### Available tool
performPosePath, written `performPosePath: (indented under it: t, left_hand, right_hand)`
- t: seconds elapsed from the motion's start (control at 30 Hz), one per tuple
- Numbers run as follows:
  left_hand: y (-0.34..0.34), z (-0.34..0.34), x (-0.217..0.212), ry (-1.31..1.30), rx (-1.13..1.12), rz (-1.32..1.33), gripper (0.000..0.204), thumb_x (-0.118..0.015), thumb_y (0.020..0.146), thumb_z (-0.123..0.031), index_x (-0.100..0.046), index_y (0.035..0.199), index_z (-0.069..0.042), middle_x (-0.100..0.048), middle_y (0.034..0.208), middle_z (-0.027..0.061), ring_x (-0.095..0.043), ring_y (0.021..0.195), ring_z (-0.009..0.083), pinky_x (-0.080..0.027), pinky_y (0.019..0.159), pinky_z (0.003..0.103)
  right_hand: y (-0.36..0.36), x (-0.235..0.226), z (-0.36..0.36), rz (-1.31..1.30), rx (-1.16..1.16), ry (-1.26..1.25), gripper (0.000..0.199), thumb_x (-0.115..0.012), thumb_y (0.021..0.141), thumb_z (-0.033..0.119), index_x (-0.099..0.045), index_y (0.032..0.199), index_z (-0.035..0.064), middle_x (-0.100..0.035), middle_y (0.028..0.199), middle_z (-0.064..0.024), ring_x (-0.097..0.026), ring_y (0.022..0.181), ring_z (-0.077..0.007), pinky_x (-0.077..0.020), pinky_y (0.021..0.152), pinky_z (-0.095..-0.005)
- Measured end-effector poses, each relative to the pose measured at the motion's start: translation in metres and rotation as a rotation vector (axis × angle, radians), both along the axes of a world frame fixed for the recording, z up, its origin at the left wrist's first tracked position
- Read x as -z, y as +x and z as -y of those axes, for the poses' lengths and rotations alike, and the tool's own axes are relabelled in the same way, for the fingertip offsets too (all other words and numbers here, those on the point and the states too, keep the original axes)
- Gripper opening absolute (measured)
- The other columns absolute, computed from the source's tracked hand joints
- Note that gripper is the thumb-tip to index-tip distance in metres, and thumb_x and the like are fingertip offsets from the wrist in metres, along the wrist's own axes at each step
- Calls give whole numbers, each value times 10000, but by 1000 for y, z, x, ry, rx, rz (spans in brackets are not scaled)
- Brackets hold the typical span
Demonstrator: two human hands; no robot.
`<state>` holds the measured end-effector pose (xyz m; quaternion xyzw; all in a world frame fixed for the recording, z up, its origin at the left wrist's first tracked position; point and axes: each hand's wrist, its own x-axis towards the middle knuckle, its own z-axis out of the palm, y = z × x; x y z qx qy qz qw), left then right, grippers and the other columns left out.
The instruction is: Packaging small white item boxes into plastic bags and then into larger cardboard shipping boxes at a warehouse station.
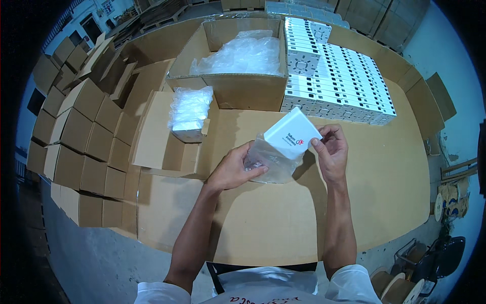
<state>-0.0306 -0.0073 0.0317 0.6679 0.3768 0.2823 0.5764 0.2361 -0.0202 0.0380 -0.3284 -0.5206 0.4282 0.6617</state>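
Observation:
Between my hands, above the cardboard-covered table, a white square plate-like piece (289, 139) with small dark print and a red mark sits partly inside a clear plastic bag (278, 171). My left hand (233, 168) is closed on the bag's left side, thumb across its front. With thumb and fingers, my right hand (332, 156) pinches the right corner of the white piece, which sticks out of the bag's mouth. Left of my hands, several bagged white pieces (190, 115) stand in a row in a small open carton (152, 133).
A larger open carton (230, 91) full of clear bags (243, 53) stands at the back. Beside it, rows of white pieces (344, 81) with dark slots are stacked. Brown boxes (83, 152) pile up at the left. Cardboard walls (420, 104) border the table's far side.

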Motion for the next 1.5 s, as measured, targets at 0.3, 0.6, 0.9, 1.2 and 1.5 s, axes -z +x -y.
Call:
performPosePath:
  t: [0.3,0.6,0.9,1.2,1.5]
  left_hand:
    - [0,-1,7,0,23,15,527,-768,877,-83,-525,1335,12,-632,1212,74,-580,1137,162,-466,1015,355]
    - [16,0,-3,-162,-92,119,426,-714,946,-178,-569,1304,3,-669,1145,68,-616,1048,142,-497,947,339]
    - [17,-1,10,-254,-339,375,340,-674,978,-181,-608,1253,8,-692,1126,63,-638,993,109,-514,896,296]
    - [17,-3,14,-136,-306,325,305,-654,989,-148,-602,1242,14,-692,1125,67,-641,1006,106,-517,911,289]
    - [25,-4,14,-197,-383,347,266,-623,1014,-182,-630,1192,16,-701,1016,49,-629,899,74,-522,809,260]
  right_hand:
    - [-8,-1,1,140,-48,-71,250,-715,866,-11,-548,1045,37,-606,1022,-64,-575,960,-127,-479,868,-294]
    - [-9,8,-3,223,-96,-160,241,-721,871,4,-568,1055,36,-618,1032,-55,-584,956,-122,-477,878,-297]
    - [-24,3,2,30,-126,-408,269,-696,931,80,-545,1146,24,-649,1040,-66,-611,872,-103,-507,720,-240]
    - [-38,12,2,-49,-111,-485,138,-689,954,104,-607,1039,33,-633,840,14,-523,734,-44,-435,660,-210]
    - [-34,14,0,-110,-93,-496,80,-672,960,81,-615,996,39,-617,822,28,-480,703,-41,-412,648,-209]
